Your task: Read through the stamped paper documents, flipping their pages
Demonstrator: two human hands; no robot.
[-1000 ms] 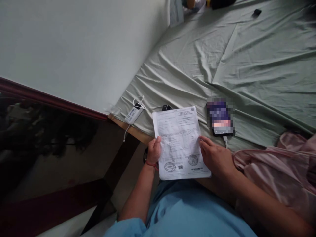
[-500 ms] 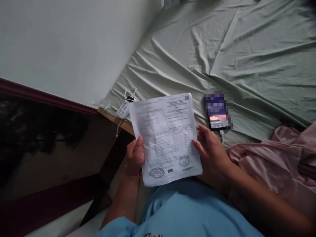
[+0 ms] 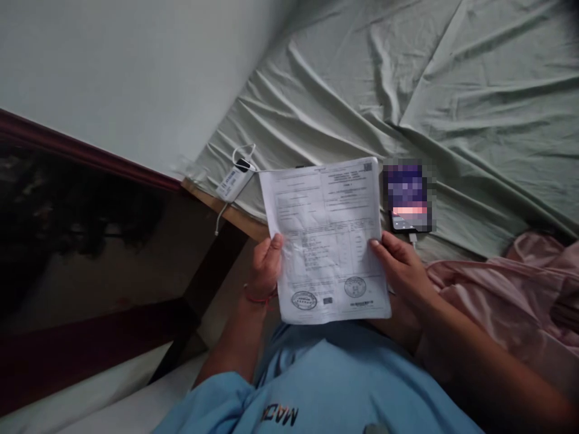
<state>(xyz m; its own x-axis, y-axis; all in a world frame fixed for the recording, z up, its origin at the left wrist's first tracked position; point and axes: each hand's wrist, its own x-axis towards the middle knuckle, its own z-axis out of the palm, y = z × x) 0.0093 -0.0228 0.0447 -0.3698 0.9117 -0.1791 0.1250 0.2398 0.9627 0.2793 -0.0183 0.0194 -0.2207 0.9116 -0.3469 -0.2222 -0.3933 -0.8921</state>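
A printed paper document [image 3: 325, 241] with columns of text and two oval stamps near its lower edge is held up in front of my blue shirt. On its left edge my left hand [image 3: 266, 263] is closed, thumb on the front and fingers behind. My right hand [image 3: 404, 265] pinches the right edge, its thumb over the front. The paper is slightly creased; whether it is one sheet or several I cannot tell. A red string circles my left wrist.
A phone [image 3: 409, 199] with a lit, blurred screen and a white cable lies on the green bedsheet [image 3: 488, 132], right of the paper. Left of it are a white power strip [image 3: 234, 184] and the wooden bed edge [image 3: 239, 220]. Pink cloth [image 3: 497, 289] lies at right.
The fingers of my right hand have closed from a looser, spread pose onto the paper's right edge. In view, the paper and both hands sit a little farther right and higher.
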